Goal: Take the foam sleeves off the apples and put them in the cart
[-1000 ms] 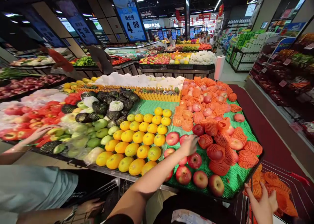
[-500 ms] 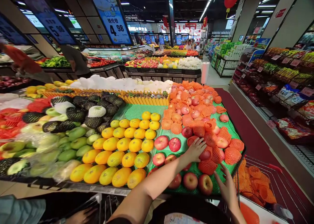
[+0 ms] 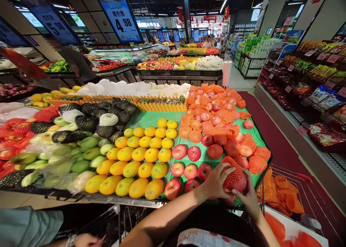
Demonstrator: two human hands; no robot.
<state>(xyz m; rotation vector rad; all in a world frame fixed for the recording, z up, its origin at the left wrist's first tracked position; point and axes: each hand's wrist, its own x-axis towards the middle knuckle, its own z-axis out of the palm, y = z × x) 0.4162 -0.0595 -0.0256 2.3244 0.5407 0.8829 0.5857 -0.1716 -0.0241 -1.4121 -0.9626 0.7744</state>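
Both my hands hold one red apple (image 3: 235,182) partly covered by an orange foam net, over the front of the green-lined display. My left hand (image 3: 217,180) grips its left side, fingers over the net. My right hand (image 3: 247,196) closes on its right side, thumb at the bottom. To the left, bare red apples (image 3: 190,171) sit in rows on the green mat (image 3: 200,160). Behind and to the right lie more apples in orange foam nets (image 3: 235,147). Some apples near the front edge are hidden by my hands and arms.
Rows of oranges (image 3: 131,169) lie left of the apples, then green mangoes (image 3: 88,155) and black-netted fruit (image 3: 86,122). A wire cart (image 3: 305,193) with loose orange nets stands at right. Another person's hand (image 3: 86,240) is at lower left. Packaged-goods shelves (image 3: 302,106) line the right side.
My left hand has come back toward me from the netted pile, and an apple in a net is now between both hands. My right hand has risen and closed on it.
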